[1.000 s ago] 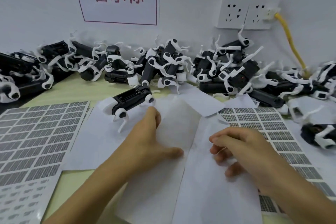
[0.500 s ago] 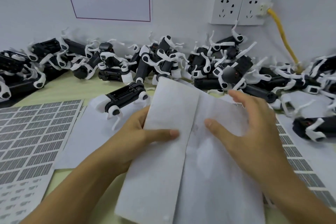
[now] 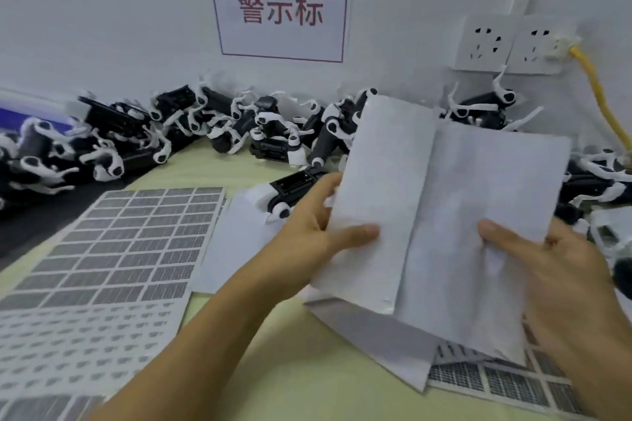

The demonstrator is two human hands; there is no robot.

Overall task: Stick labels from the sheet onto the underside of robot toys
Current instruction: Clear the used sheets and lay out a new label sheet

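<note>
Both hands have lifted the white paper sheets [image 3: 444,215] clear of the table [image 3: 307,369]; a second ago they lay flat there under the palms. The left hand [image 3: 318,232] pinches the left sheet with its thumb across the front and its fingers behind. The right hand [image 3: 561,270] grips the right edge the same way, thumb on the front. The sheets show only their blank faces, so whether they carry labels on the far side cannot be told. Lifting them uncovers a printed label sheet [image 3: 496,376] lying on the table directly beneath them, partly under another white paper [image 3: 386,345]. That probably means the person is clearing or sorting papers to reach labels, and no sticking has begun. A larger label sheet [image 3: 113,249] lies flat well to the left of the raised paper. One robot toy [image 3: 294,188] rests underside up just behind the left hand, touching nothing held. The heap of robot toys [image 3: 191,126] lines the wall beyond the raised paper.
</note>
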